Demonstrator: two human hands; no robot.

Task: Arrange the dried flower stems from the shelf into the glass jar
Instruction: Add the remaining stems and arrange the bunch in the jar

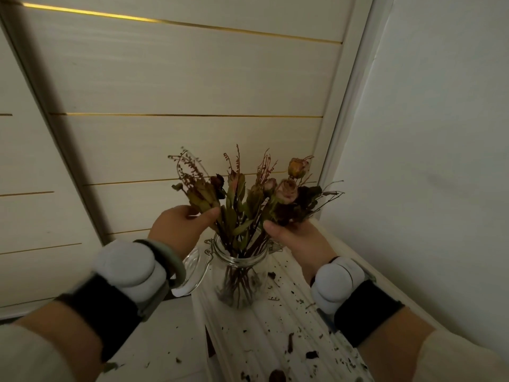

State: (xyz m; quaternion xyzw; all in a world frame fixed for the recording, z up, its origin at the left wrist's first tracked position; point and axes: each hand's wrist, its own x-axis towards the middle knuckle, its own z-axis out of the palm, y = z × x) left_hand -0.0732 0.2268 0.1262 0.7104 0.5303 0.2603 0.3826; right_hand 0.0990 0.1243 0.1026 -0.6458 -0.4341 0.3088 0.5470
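Sleeves [30, 354] and forearms come in from 7 and 5 o'clock, closest to the lens. Each wrist has a black strap [104, 307] with a pale rounded unit [126, 268] on top.

Just past them, at about 6 o'clock from the middle of the shot, the glass jar [239, 274] stands upright on a white ribbed surface [259, 334]. Its clip-top lid [192, 268] is flipped open and hangs off the jar's 9 o'clock side.

The dried flower stems [242, 205] are already in the jar, with their ends down in the glass. The leaves, faded rose heads and wispy sprigs fan out above the rim.

The left hand [179, 230] is at 9 o'clock of the bunch, thumb and fingers curled onto the leafy sprig on that side. The right hand [297, 241] is at 3 o'clock, thumb pressed to the stems and fingers tucked up under the rose heads, so it's holding that side of the bunch. I can't really see those fingertips though, the blooms cover them.

Loads of dark crumbs and petal bits [289, 340] are scattered over the surface from 6 to 4 o'clock of the jar. Behind it all are cream panels with thin gold strips [192, 115], and a plain white wall [427, 161] runs up the 3 o'clock side.
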